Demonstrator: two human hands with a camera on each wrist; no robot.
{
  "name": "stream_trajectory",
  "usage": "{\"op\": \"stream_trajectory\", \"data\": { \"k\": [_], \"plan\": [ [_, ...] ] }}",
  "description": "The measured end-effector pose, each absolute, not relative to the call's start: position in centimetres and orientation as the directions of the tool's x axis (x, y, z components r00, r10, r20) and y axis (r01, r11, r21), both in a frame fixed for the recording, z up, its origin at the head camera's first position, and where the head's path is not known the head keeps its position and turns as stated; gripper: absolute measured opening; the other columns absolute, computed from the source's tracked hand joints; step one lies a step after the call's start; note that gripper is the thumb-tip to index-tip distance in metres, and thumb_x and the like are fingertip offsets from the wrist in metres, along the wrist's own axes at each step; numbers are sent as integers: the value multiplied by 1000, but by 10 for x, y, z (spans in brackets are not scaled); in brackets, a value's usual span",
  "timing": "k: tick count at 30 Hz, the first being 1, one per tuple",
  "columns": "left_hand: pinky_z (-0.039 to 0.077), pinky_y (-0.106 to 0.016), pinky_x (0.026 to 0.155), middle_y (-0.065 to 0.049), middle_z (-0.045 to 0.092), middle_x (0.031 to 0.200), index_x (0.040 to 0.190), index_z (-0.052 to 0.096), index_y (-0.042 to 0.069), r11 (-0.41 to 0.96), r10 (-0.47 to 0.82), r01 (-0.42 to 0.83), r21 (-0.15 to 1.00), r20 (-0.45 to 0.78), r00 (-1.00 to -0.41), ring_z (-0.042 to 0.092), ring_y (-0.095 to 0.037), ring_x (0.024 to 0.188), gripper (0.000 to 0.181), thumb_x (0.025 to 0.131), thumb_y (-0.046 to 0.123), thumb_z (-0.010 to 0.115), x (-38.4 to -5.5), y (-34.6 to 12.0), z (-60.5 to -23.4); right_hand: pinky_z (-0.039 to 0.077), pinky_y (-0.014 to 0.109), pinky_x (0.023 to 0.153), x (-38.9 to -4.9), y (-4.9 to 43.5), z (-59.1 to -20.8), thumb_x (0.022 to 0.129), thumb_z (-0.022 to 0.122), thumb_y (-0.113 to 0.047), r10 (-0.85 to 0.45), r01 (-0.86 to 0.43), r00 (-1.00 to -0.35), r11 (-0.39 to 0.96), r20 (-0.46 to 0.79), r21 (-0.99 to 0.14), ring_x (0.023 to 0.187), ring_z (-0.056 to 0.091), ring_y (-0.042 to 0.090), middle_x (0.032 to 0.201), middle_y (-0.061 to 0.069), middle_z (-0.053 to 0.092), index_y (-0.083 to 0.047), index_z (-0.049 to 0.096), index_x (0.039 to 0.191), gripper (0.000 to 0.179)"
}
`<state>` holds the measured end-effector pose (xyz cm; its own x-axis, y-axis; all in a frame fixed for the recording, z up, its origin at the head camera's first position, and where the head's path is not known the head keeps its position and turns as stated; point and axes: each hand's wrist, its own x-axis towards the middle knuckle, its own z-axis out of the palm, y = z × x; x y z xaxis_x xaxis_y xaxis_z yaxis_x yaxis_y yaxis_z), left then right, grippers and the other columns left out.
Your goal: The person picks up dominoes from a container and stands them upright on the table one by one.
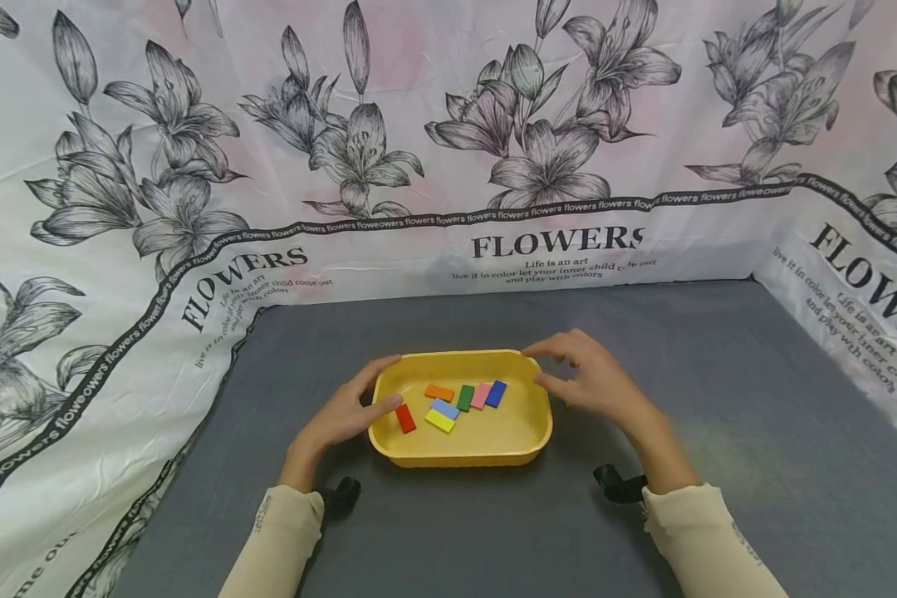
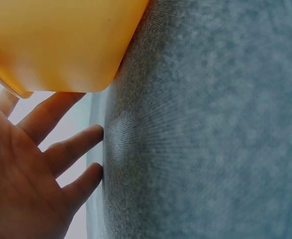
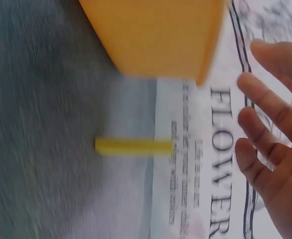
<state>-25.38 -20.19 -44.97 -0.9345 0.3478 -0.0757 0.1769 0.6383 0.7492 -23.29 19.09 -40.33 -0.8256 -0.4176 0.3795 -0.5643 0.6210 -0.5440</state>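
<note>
Both unclenched hands [image 1: 351,409] [image 1: 596,380] flank the yellow tray [image 1: 459,459], the right nearly hiding a yellow block [image 3: 133,146] from the head view.

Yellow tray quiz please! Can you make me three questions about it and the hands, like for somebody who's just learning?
1. How many coloured pieces lie inside the yellow tray?
2. True or false: the right hand is holding the red piece.
3. In the right wrist view, what colour is the piece outside the tray? A) green B) yellow C) pink

Key:
1. Seven.
2. False: it lies in the tray, near the thumb of the left hand.
3. B: the yellow piece is outside, apart from the fingers.
</note>
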Motion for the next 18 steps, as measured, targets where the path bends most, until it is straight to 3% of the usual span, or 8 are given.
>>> {"op": "stream_trajectory", "data": {
  "k": [9, 18],
  "plan": [
    [42, -59, 115, 0, 41, 161, 154, 33, 45, 635, 348, 180, 751, -70, -935, 48, -31, 140, 67, 96, 45, 67, -253, -201, -450, 46, 35, 78, -238, 168, -405, 86, 81, -12, -499, -611, -791, 670, 354, -421, 93, 52, 19, 107, 2, 74, -16, 77, 116, 31],
    [42, -60, 114, -1, 43, 159, 154, 34, 45, 642, 339, 177, 746, -69, -938, 49, -32, 139, 67, 96, 46, 67, -253, -202, -450, 44, 32, 75, -251, 146, -409, 81, 84, -9, -631, -701, -710, 675, 312, -229, 86, 51, 17, 101, -3, 76, -16, 80, 104, 23]
  ]
}}
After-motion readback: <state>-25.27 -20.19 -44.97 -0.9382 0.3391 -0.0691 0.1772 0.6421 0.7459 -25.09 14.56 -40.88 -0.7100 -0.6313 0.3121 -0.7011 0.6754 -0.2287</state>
